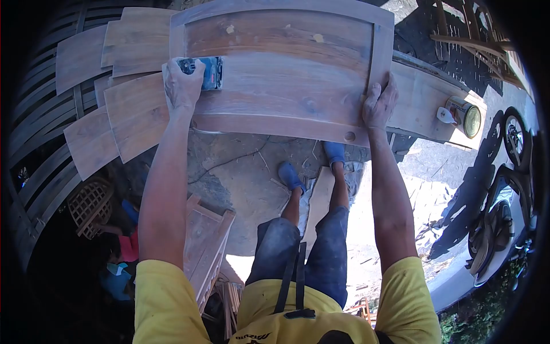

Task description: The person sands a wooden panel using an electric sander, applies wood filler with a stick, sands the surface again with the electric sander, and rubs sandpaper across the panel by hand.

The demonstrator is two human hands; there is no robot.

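Observation:
A wooden panel (275,86) with a raised frame lies across the view in front of me, its recessed middle streaked with pale dust. My left hand (183,86) is closed round the top of a blue power sander (212,73), which rests on the left part of the panel. At the panel's right end, my right hand (380,104) lies over the frame edge, its fingers wrapped round it and the thumb on the near side.
Several thin boards (137,109) lie on slats at the left. A can (471,120) stands on a plank (421,103) at the right. Below are a wooden frame piece (203,246), a woven basket (90,206) and, far right, a motorcycle (498,218).

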